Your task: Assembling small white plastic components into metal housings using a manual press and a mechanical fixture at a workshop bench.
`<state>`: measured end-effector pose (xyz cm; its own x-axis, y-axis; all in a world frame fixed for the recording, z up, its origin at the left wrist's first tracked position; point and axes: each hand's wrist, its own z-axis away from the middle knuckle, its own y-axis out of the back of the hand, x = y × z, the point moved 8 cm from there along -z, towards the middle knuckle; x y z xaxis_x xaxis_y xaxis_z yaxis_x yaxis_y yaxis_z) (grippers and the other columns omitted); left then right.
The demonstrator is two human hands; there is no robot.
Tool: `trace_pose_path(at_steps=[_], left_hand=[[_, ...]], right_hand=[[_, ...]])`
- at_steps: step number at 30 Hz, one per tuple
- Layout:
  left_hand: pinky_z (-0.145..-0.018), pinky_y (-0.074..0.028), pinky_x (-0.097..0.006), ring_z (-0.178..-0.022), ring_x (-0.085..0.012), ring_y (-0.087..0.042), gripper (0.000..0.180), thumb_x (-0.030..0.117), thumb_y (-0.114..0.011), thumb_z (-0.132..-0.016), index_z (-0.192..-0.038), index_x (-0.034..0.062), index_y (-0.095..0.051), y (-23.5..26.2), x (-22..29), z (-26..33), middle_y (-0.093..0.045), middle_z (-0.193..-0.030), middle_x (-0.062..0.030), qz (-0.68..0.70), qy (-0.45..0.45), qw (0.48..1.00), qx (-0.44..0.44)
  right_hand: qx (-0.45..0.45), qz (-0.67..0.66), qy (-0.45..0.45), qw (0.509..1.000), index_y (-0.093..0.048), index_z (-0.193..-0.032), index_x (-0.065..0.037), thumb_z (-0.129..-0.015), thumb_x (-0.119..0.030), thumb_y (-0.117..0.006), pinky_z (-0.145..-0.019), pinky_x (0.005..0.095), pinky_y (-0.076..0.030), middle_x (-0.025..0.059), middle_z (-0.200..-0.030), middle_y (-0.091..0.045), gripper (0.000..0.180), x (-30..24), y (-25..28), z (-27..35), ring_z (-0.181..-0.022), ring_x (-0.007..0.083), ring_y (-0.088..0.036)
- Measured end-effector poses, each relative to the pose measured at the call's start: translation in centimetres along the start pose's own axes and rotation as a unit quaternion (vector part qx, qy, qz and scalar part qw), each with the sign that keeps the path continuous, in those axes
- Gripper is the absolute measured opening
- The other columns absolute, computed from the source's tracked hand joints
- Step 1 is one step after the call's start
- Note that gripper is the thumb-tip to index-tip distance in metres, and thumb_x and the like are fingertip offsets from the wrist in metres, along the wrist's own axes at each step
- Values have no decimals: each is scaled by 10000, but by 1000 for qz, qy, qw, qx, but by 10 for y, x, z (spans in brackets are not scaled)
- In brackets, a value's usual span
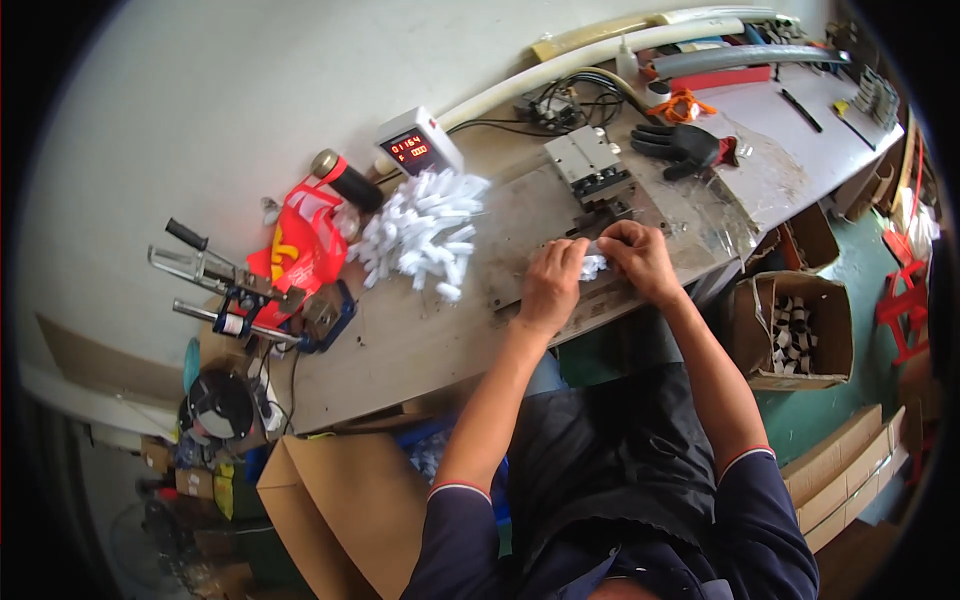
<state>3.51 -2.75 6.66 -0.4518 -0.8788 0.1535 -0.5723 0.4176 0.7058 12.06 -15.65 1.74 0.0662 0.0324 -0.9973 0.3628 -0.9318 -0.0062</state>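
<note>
My left hand (552,283) and my right hand (638,258) meet over a metal plate (520,225) on the workbench, both pinching a small white plastic part (593,265) between them. Just beyond my fingers stands a grey metal press fixture (592,170). To the left of my left hand lies a heap of white plastic pieces (425,235).
A small counter box with red digits (420,143) stands behind the heap. A red bag (303,245) and a blue clamp tool (255,300) lie at the left. A black glove (682,148) rests at the right. An open cardboard box (800,330) of parts sits below the bench.
</note>
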Motion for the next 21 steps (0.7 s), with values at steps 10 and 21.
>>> trace_pose_path(at_steps=[10,21], left_hand=[[-829,-564,-400,-927,-316,-724,271,92,-763,-860,-1110,17,-688,132,-94,90,-725,-1031,-159,-78,349,920,162],[-802,-546,-443,-971,-339,-677,385,-17,-748,-781,-1136,130,-712,124,-131,101,-645,-1095,-77,-132,233,957,-114]], right_hand=[[-1,0,15,1000,-687,-996,8,-1006,-170,-682,-520,226,-410,-8,-723,-616,179,0,-5,-1,-581,44,-519],[8,10,17,1000,-689,-965,9,-991,-171,-688,-515,232,-407,-8,-714,-613,182,1,-11,0,-570,46,-516]])
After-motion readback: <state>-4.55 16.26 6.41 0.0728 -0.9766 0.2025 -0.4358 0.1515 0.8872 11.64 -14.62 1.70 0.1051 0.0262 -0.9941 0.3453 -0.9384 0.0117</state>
